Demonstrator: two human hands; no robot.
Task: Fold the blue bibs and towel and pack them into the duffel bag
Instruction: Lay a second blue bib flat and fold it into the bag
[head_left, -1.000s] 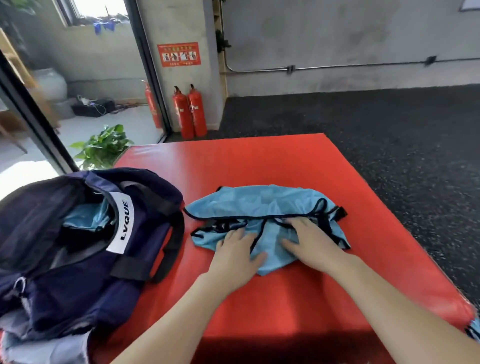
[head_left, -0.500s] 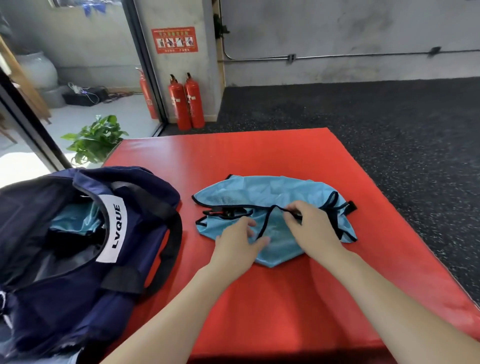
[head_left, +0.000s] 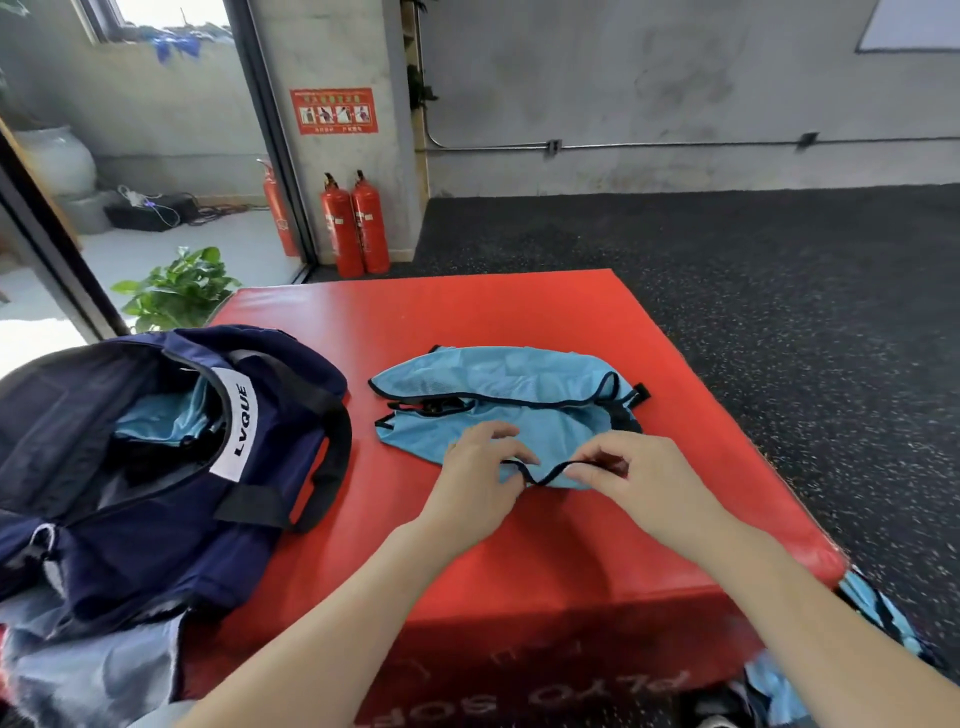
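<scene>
More blue fabric (head_left: 878, 613) lies half-hidden below the red plyo box (head_left: 571, 551). On it, left hand (head_left: 475, 483) and right hand (head_left: 631, 480) pinch the blue bib's (head_left: 498, 389) black trim; beside it the open duffel bag (head_left: 156, 467) holds blue cloth.

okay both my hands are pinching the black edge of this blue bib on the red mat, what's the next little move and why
Probably lift that pinched near edge and carry it away from you over the rest of the blue bib to fold it. Your left hand and right hand each pinch the black trim at the near edge, and the bib lies spread on the red mat. The open duffel bag already holds blue fabric.
</scene>
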